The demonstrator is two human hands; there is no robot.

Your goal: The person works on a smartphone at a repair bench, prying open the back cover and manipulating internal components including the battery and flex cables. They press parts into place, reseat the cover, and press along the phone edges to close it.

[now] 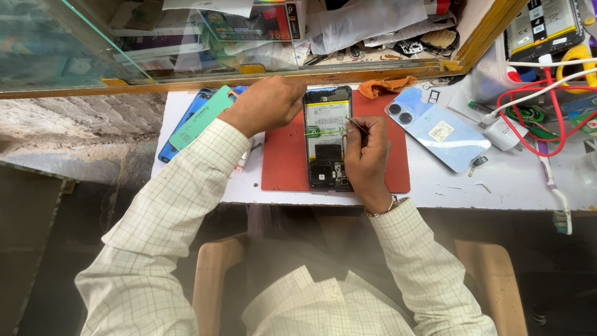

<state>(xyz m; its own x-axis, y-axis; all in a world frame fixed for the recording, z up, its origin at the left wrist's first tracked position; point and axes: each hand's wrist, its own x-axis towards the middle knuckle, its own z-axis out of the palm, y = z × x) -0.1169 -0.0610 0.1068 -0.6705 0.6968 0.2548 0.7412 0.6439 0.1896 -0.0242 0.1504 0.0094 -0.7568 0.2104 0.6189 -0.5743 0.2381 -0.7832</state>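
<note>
White bench, red rubber mat (283, 168): left hand (267, 102) steadying opened black phone (328, 137), fingers curled at ten o'clock; right hand (367, 155) pinching thin metal tweezers (357, 125); pale-blue back cover (435, 127) off, internals exposed.

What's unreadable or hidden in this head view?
- Tip of the thin tool in the right hand: too small to identify.
- Opened phone: right edge covered by the right hand, top-left corner by the left hand.
- Green case: partly under the left hand.
- Red cables: cut by the right edge.
</note>
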